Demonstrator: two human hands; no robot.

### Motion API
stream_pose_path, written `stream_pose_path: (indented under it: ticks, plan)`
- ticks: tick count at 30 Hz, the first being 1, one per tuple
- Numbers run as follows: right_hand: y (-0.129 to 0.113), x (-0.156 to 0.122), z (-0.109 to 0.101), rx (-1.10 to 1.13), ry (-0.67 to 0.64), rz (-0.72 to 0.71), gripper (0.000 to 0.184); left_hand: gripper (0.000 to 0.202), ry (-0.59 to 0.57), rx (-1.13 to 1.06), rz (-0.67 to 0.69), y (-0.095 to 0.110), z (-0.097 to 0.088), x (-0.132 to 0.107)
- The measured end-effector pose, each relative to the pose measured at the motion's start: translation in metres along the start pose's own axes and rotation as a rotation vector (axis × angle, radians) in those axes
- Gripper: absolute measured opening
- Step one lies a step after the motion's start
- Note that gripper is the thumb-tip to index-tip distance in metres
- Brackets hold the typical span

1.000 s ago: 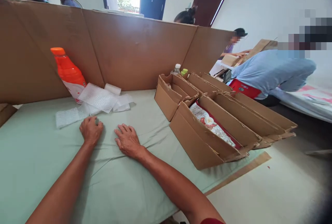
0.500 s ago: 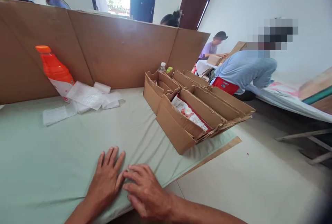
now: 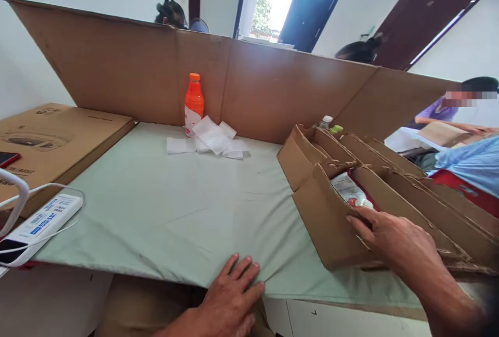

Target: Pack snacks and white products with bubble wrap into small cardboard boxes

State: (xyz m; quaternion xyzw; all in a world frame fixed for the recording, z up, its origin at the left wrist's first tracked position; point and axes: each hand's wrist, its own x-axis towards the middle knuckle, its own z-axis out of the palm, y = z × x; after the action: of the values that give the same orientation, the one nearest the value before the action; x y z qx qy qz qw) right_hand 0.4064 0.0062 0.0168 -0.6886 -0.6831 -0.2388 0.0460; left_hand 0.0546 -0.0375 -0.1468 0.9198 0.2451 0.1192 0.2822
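My left hand (image 3: 234,293) lies at the near edge of the green-covered table (image 3: 187,212), fingers stretched out and nothing in it. On the right stands a cardboard box (image 3: 323,233) split into several compartments. My right hand (image 3: 397,243) is at the front compartment, its fingers and thumb closed over the near side wall. Inside that compartment, just beyond my fingertips, shows a white and red printed packet (image 3: 349,189). The lower part of the packet is hidden behind the wall and my hand.
An orange bottle (image 3: 194,100) stands by sheets of bubble wrap (image 3: 212,137), before a tall cardboard screen (image 3: 280,87). At left are a flat carton (image 3: 62,134), a phone (image 3: 8,159) and a white power strip (image 3: 42,228) with a cable. Co-workers sit beyond the screen and at right.
My right hand has left the table beside my left hand and moved right to the box. My left hand stays at the table edge. The view has swung left.
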Motion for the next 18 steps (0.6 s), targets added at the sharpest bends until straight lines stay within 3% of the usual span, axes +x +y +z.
stream_pose_path:
  ticks: [4, 7, 10, 13, 16, 18]
  plan:
    - [-0.039, 0.010, -0.017, 0.052, 0.142, -0.246, 0.036, 0.047, 0.091, -0.309, -0.111, -0.014, -0.021, -0.026]
    - [-0.088, 0.018, -0.042, 0.239, 0.168, -0.422, 0.029, 0.041, 0.370, -0.473, -0.354, -0.038, -0.039, -0.047]
    - [-0.138, 0.025, -0.064, 0.430, 0.056, -0.617, 0.026, 0.049, 0.717, -0.538, -0.629, -0.063, -0.059, -0.065]
    - [-0.170, 0.030, -0.078, 0.596, 0.038, -0.782, 0.025, 0.072, 0.932, -0.571, -0.710, -0.074, -0.075, -0.085]
    - [-0.171, 0.032, -0.077, 0.800, 0.177, -0.764, 0.008, 0.081, 1.023, -0.582, -0.694, -0.068, -0.079, -0.104]
    - [-0.159, 0.029, -0.064, 0.927, 0.291, -0.606, 0.020, 0.079, 1.052, -0.586, -0.724, -0.061, -0.075, -0.112]
